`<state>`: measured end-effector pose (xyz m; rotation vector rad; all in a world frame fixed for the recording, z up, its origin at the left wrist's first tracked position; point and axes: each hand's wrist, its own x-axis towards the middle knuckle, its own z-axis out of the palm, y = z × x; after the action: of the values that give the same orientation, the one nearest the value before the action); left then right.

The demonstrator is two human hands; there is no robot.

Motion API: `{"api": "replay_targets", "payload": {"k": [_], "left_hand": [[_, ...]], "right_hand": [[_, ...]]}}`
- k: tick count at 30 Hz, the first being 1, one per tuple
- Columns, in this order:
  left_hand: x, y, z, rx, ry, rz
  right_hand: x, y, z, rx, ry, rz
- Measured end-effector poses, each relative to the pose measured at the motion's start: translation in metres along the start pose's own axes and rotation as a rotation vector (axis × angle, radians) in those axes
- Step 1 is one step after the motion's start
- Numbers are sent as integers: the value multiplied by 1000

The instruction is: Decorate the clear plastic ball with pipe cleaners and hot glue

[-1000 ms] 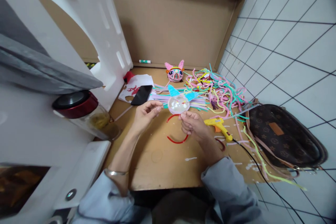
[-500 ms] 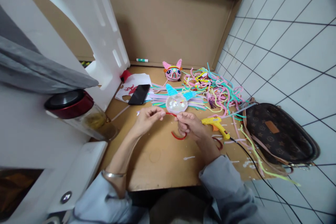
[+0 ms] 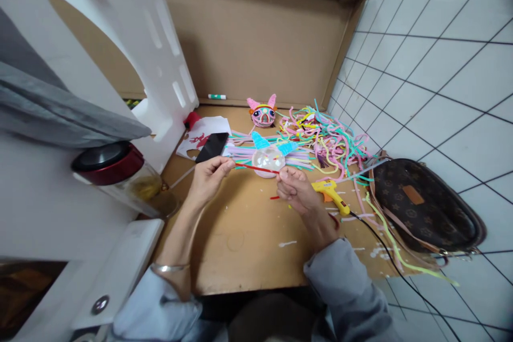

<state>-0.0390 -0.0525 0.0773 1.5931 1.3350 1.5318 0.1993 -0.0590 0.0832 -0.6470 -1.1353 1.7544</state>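
A red pipe cleaner (image 3: 256, 168) is stretched nearly straight between my two hands above the table. My left hand (image 3: 210, 177) pinches one end between thumb and fingers. Farther along, my right hand (image 3: 295, 187) grips it, and a short red end shows below that hand. Just behind the strand lies a clear plastic ball (image 3: 266, 160) with two blue fuzzy ears (image 3: 261, 140). Striped bundles of pastel pipe cleaners (image 3: 240, 152) lie behind the ball. A finished-looking pink animal head (image 3: 263, 115) with big eyes stands at the back.
Right of my hand lies a yellow glue gun (image 3: 332, 195) with a black cord. Beyond it are a brown handbag (image 3: 425, 206) and a tangled pipe cleaner heap (image 3: 328, 136). A phone (image 3: 212, 147) rests on paper at left, near a red-lidded glass bottle (image 3: 120, 171).
My hands have moved apart, my left hand going left, so a longer length of the red pipe cleaner shows between them. The curled end below my right hand is shorter.
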Motion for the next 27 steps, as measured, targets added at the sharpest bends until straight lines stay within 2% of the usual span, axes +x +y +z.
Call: {"api": "replay_targets", "payload": {"k": [2, 7, 12, 14, 17, 22, 25, 27], "left_hand": [[1, -1, -2, 16, 12, 8], [4, -8, -7, -1, 136, -6], [13, -16, -15, -230, 371, -55], [16, -17, -18, -328, 420, -84], [17, -17, -18, -425, 402, -112], [15, -10, -13, -533, 321, -116], [14, -3, -12, -577, 309, -131], [12, 1, -10, -583, 293, -148]], "right_hand": [[0, -1, -2, 24, 13, -16], [-1, -6, -7, 71, 34, -44], [-5, -18, -17, 100, 149, -156], [-6, -22, -20, 105, 179, -209], [-6, -23, -19, 103, 177, -246], [-1, -16, -13, 87, 136, -214], [0, -7, -9, -43, 102, -223], [-1, 3, -4, -179, 27, -170]]}}
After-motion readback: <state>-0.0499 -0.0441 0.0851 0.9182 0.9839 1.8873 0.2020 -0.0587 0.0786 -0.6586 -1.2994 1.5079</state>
